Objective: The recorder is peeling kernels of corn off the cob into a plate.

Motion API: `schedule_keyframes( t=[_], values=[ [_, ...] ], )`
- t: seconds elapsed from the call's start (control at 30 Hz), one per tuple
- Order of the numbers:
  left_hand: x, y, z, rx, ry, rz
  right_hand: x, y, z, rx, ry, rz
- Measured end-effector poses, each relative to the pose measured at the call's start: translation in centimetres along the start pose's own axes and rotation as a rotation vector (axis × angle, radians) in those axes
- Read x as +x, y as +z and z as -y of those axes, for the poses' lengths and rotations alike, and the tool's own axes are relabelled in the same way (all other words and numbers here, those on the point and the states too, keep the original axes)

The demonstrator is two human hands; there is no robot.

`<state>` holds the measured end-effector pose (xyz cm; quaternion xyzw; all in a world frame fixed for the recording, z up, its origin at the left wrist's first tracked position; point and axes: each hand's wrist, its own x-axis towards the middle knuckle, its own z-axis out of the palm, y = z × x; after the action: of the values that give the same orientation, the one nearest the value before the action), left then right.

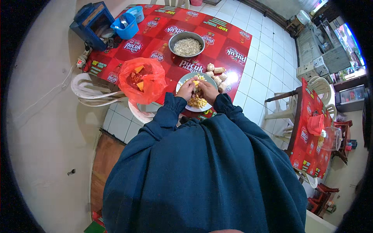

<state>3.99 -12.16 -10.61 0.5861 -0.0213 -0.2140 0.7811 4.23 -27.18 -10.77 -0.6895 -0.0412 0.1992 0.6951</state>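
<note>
My left hand (pixel 186 89) and my right hand (pixel 208 91) meet above a pale plate (pixel 181 105), their fingertips closed on a piece of corn cob (pixel 195 83) with yellow kernels. Loose corn kernels (pixel 197 102) are heaped on the near side of the plate, and more lie on its far side. Several stripped corn cobs (pixel 217 76) rest on the table just right of the plate. To the left sits an open red plastic bag (pixel 156 83) with orange pieces (pixel 140 85) inside. Beyond the plate stands a metal bowl (pixel 170 43) holding pale shreds or sprouts (pixel 187 47).
Blue plastic containers (pixel 128 29), one with forks, and a blue cabinet (pixel 90 26) stand at the far left of the red table (pixel 186 17). Plastic chairs (pixel 84 88) are tucked at the left edge. A second red-covered table (pixel 303 137) is at right.
</note>
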Motion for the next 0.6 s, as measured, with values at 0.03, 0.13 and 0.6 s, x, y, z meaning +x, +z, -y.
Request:
schedule_keyframes(
  t=[0.03, 0.13, 0.6],
  values=[
    [0.0, 0.0, 0.0, -0.002, 0.001, -0.002, -0.1, 0.2, 0.1, 0.006, -0.01, -0.012],
    [0.0, 0.1, -0.2, 0.018, 0.02, -0.043, -0.4, 0.6, 0.9, 0.074, 0.034, 0.017],
    [0.2, 0.3, -0.2, -0.321, 0.013, -0.034, -1.2, 0.7, 4.0, 0.574, 0.281, 0.138]
  ],
)
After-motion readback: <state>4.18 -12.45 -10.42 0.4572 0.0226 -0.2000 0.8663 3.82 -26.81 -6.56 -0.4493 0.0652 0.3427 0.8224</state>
